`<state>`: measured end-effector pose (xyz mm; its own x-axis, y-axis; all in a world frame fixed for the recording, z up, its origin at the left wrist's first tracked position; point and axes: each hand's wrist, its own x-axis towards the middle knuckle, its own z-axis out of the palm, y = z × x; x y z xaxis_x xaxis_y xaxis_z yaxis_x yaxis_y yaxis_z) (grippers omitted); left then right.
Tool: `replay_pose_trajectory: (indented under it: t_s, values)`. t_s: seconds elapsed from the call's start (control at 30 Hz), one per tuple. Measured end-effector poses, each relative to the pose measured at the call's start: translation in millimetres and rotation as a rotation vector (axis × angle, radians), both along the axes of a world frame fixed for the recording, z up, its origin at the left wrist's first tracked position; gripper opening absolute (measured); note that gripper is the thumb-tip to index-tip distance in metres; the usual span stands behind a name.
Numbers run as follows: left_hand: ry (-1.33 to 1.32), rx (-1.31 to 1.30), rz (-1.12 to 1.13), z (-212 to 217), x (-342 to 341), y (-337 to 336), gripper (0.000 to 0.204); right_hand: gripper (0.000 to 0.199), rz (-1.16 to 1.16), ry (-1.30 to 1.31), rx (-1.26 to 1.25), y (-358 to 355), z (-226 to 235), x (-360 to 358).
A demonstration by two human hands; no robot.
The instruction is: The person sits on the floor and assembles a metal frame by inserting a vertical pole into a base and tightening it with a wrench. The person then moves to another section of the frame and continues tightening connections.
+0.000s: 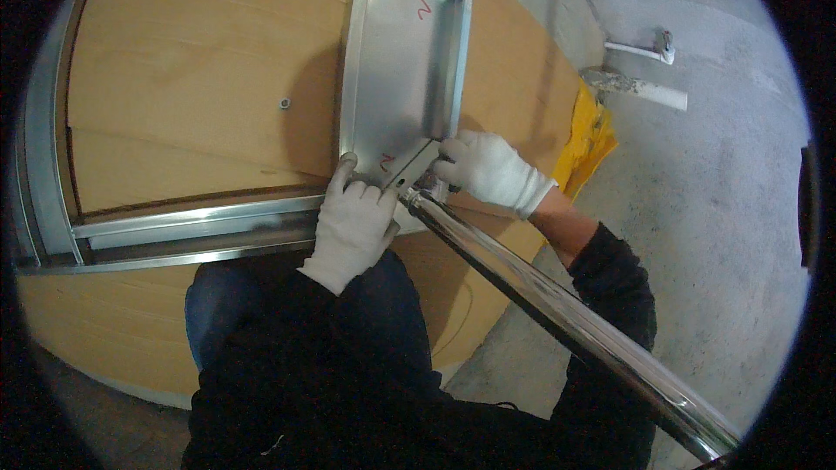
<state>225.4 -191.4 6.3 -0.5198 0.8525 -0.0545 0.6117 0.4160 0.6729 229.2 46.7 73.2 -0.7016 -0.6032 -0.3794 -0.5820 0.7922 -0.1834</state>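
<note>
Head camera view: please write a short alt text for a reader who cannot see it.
Two white-gloved hands, left hand and right hand, press on a small metal bracket at the end of a shiny steel tube, against a grey metal channel lying on a wooden panel. A yellow cloth lies on the concrete floor nearby.

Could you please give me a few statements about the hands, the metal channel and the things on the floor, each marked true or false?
1. Both hands wear white gloves. True.
2. The left hand rests on the metal channel. True.
3. The right hand grips the white-handled trowel. False: the trowel lies apart on the concrete floor.
4. A polished steel tube ends near the hands. True.
5. The yellow cloth covers the channel. False: it lies beside the wooden panel.
</note>
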Motion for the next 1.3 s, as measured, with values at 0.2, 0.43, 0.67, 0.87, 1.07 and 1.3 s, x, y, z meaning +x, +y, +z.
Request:
replay_pose_trajectory:
  t_s: [0.2,0.43,0.67,0.87,1.07,1.3]
  values:
    - [0.029,0.039,0.022,0,0,1,0.037,0.008,0.278,-0.078,-0.054,0,1,-22]
    - [-0.013,-0.016,-0.008,1,-2,0,0.045,0.008,0.079,-0.196,0.155,-10,1,-12]
    - [-0.011,0.008,0.007,1,-2,-1,0.044,0.025,-1.220,-0.414,-0.234,-22,-18,31]
    - [-0.018,0.057,0.034,0,0,-1,0.043,0.032,-1.487,-0.511,-0.459,-11,-11,42]
    - [0.001,0.118,0.070,-1,0,0,0.040,0.029,-1.266,-0.516,-0.312,-2,18,35]
    - [0.000,0.021,0.017,-1,-1,-1,0.042,0.023,-0.740,-0.334,-0.150,8,12,25]
